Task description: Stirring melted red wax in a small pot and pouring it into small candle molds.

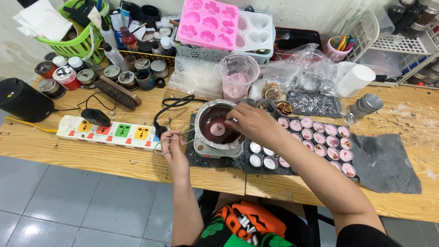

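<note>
Nearest us, at the wooden table's [91,158] front edge, our left hand [171,145] is closed on the wire handle [176,138] of the metal melting pot [218,123]. The pot sits on a small electric heater [218,150] and holds dark pink liquid with a pale lump in it. Our right hand [253,123] reaches over the pot's rim, fingers pinched narrow; they seem to hold a thin stirrer, though the view is too small to be sure.

Just right of the heater, on a dark mat [388,164], we note rows of small round tins [320,139], most filled pink, a few near the heater empty and silver. Left of the pot lies a white power strip [109,131] with coloured sockets and a black plug.

Behind the pot stands a clear plastic cup [238,75] with pink flakes. Farther back we see a pink silicone mould [208,23], a green basket [77,39] and several jars.
</note>
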